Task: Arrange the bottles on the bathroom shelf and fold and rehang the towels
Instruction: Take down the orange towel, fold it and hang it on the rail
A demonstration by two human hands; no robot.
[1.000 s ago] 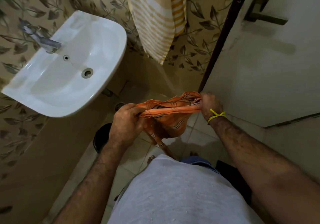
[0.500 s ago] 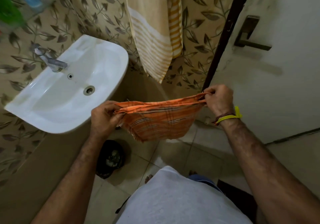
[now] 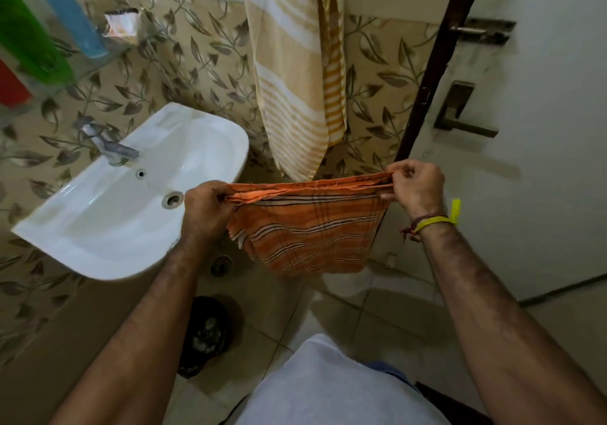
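The orange towel (image 3: 308,227) hangs folded just right of the sink (image 3: 131,201), stretched between both hands. The left hand (image 3: 205,211) grips its left top corner, fingers curled around the cloth; the right hand (image 3: 417,188) pinches the right corner. Above the sink, the green bottle (image 3: 26,37) and blue bottle (image 3: 70,20) are blurred and cut off (labels unreadable). A striped yellow towel (image 3: 292,80) hangs right of the sink, its top out of frame.

I see an orange striped towel (image 3: 308,227) folded over and stretched level in the air, its top edge frayed. A yellow-and-white striped towel (image 3: 292,73) hangs against the wall. Green (image 3: 29,40), blue (image 3: 74,20) and red (image 3: 11,86) bottles stand on the shelf (image 3: 108,58).
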